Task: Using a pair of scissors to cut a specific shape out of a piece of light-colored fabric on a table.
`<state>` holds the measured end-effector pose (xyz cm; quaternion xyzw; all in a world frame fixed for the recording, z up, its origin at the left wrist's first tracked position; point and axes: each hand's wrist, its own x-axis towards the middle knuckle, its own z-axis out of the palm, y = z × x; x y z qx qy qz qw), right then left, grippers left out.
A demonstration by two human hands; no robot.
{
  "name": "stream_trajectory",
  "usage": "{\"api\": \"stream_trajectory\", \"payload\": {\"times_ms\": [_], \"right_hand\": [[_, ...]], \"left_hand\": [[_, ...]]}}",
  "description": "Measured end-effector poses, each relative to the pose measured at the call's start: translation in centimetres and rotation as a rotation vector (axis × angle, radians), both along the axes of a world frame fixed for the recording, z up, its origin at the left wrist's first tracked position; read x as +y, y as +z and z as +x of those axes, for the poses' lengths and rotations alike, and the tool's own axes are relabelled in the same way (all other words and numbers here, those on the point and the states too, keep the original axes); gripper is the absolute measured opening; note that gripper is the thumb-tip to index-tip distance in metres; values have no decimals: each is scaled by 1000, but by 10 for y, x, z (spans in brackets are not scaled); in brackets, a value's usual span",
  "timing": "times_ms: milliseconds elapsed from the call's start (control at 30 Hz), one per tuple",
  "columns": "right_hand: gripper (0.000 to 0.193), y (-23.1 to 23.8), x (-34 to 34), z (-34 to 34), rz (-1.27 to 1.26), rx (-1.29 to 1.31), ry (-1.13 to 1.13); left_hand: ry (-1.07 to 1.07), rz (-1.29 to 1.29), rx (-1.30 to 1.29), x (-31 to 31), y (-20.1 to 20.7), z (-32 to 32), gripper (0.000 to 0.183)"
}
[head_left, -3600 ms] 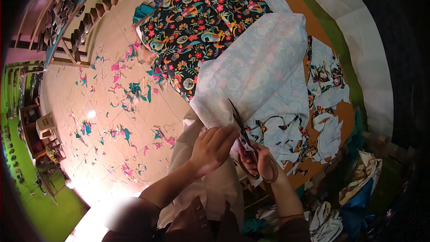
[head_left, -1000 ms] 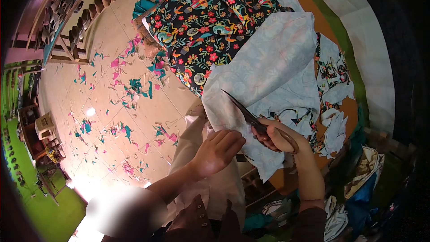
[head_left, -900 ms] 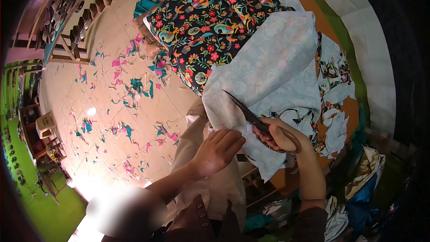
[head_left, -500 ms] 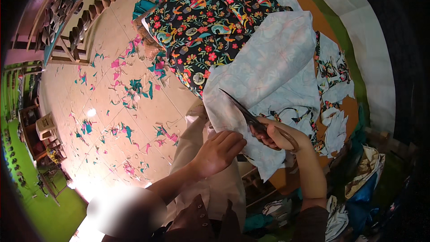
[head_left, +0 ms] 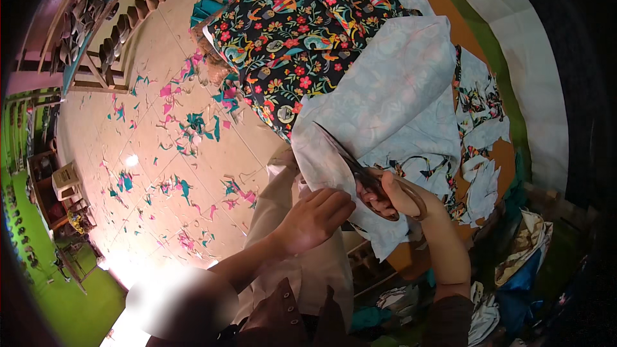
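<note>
My right hand (head_left: 392,196) is closed around the handles of dark metal scissors (head_left: 337,146). Their blade points up and left, lying over the pale underside of a printed cloth (head_left: 379,109). Close beside it, my left hand (head_left: 316,220) pinches the cloth's near edge with bent fingers. The cloth's face is black with bright flowers and animals, and a broad part is folded back so the light blue-white reverse shows. How far the scissors' jaws are apart is hard to make out.
Cut cloth scraps (head_left: 479,180) lie on the brown board (head_left: 504,154) at the right. Pink and teal snippets (head_left: 193,127) litter the tiled floor. Shoe racks (head_left: 96,71) stand at the far left, a stool (head_left: 64,181) below them. Crumpled material (head_left: 520,250) sits at lower right.
My right hand's fingers have shifted slightly on the scissors' handles. My left hand has edged a little to the right, still at the cloth's edge.
</note>
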<state>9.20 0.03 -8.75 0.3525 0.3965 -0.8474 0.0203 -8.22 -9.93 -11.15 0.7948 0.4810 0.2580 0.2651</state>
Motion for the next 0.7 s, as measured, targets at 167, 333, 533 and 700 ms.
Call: {"api": "stream_trajectory", "payload": {"times_ms": [167,333,533,700], "right_hand": [[67,-7,-4,-1,-72,-26,-39],[65,-13,-7,-1,-104,-62,-69],[72,-14,-6,1,-77,-104,19],[71,-18,-5,1,-131,-78,20]], "left_hand": [[-32,26,19,3,0,1,30],[-24,28,27,4,1,1,26],[-12,-4,14,5,2,1,24],[-17,-18,60,5,6,0,24]]}}
